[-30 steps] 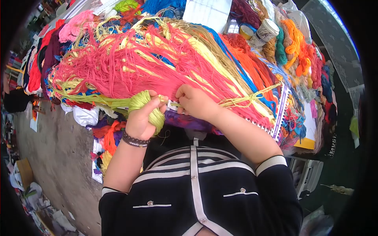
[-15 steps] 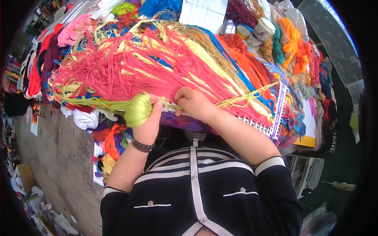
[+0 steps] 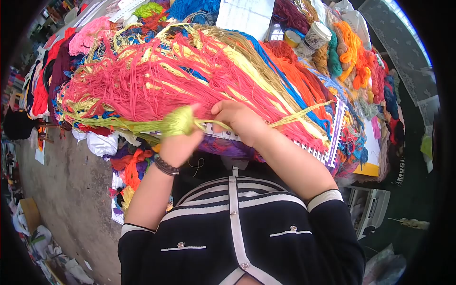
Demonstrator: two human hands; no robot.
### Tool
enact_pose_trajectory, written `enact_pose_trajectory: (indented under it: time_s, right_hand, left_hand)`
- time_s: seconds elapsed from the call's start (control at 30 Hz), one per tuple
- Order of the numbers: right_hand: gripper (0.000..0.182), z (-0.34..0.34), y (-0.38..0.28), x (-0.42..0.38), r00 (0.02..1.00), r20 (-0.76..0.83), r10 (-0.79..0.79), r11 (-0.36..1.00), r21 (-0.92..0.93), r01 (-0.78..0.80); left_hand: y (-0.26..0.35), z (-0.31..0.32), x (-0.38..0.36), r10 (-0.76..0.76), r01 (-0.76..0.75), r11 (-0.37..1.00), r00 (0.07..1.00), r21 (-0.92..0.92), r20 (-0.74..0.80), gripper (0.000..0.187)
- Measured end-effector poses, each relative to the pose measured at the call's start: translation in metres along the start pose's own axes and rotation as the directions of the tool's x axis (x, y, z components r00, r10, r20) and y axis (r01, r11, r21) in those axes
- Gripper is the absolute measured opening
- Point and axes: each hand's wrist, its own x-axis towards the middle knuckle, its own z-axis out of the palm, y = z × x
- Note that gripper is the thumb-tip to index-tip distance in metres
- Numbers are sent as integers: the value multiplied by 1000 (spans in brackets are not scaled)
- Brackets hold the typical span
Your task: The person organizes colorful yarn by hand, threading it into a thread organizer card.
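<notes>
A thick skein of yellow-green thread (image 3: 176,122) wraps over the fingers of my left hand (image 3: 183,145), which is closed on it and slightly blurred. From the skein, a thin length of the same thread crosses to my right hand (image 3: 241,121), whose curled fingers pinch it. More of this thread runs from behind my right hand toward the right end of a white strip with holes (image 3: 308,152). Under both hands lie long pink threads (image 3: 142,80), with cream, tan, blue and orange threads (image 3: 304,90) beside them. My right fingertips are partly hidden.
A white paper sheet (image 3: 244,14) and a patterned cup (image 3: 317,35) stand among the yarn at the back. Orange skeins (image 3: 351,42) lie at the right. A white-and-purple strip (image 3: 339,118) edges the threads. Loose coloured yarn (image 3: 135,168) hangs at the lower left.
My left hand has turned and shifted slightly up and right with the skein. The thread between the hands now forms a looser curve. My right hand has moved a little, its fingers more curled.
</notes>
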Motion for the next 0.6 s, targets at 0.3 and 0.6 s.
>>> enact_pose_trajectory:
  time_s: [0.3,0.6]
  right_hand:
    - [24,-5,27,21,989,16,-147,802,-583,129]
    - [19,33,14,-17,937,63,-345,789,-520,326]
  left_hand:
    - [-12,-146,-9,-323,-11,727,877,-686,-356,29]
    - [5,-104,-47,-380,242,621,925,-745,-17,27]
